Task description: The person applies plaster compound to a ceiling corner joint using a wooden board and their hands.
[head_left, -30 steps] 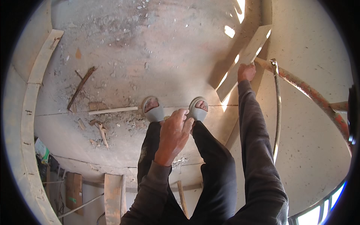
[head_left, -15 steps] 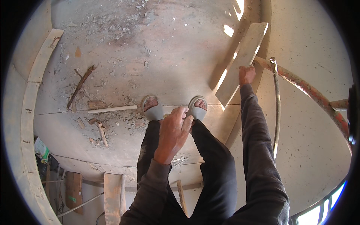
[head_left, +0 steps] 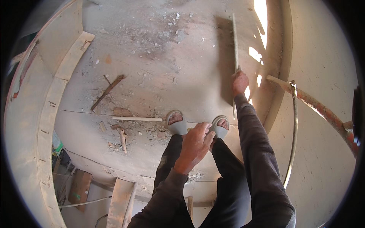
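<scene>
My right hand point(head_left: 240, 81) is closed round the middle of a long flat board point(head_left: 235, 41). The board is seen almost edge-on, casting a dark shadow on the dusty boarding beneath. Over my legs, in front of my sandals point(head_left: 221, 127), my left hand point(head_left: 194, 146) is raised with its fingers curled and the thumb against them. Whatever lies inside those fingers, if anything, is hidden from view.
A thin pale strip point(head_left: 137, 119) and a dark splintered stick point(head_left: 108, 92) lie left of my feet among crumbs of debris point(head_left: 161, 133). A rusty pipe point(head_left: 311, 102) juts in at the right. A curved panel edge point(head_left: 49, 114) runs down the left.
My right hand has swung the board left and turned it from showing its flat face to nearly edge-on. The view has shifted left; my left hand keeps its curled pose.
</scene>
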### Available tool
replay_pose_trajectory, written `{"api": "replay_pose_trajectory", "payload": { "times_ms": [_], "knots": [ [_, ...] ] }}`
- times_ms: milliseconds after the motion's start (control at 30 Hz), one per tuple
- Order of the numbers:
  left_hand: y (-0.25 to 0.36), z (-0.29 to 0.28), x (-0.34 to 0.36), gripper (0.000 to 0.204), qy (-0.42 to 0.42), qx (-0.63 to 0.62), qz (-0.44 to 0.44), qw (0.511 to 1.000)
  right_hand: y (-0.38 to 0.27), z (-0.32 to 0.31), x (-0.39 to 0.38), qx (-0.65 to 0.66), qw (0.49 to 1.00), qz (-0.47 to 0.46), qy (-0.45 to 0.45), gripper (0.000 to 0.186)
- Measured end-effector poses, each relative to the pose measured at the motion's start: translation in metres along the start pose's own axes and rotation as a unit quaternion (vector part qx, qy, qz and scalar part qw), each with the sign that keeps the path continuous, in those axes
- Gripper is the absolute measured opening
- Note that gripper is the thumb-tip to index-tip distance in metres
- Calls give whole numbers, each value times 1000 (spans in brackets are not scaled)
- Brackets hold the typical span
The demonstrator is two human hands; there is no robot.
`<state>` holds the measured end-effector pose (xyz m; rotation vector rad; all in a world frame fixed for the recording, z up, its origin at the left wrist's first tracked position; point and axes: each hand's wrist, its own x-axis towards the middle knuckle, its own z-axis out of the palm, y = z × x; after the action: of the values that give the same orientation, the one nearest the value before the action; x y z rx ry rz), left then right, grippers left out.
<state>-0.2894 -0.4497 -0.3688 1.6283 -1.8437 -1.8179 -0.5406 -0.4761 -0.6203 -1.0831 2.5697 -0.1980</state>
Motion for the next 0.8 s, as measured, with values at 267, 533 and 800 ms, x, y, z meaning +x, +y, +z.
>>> {"api": "replay_pose_trajectory", "payload": {
  "times_ms": [267,533,800],
  "knots": [
    [-23,-2,8,30,10,27,-20,999,-122,24,-57,51,964,-233,-115,17],
    [-31,-2,10,30,25,26,-14,999,-54,-28,-23,151,981,-67,-97,30],
    [-15,-9,9,29,19,10,-31,999,78,-37,51,2,991,54,121,39]
  ]
}}
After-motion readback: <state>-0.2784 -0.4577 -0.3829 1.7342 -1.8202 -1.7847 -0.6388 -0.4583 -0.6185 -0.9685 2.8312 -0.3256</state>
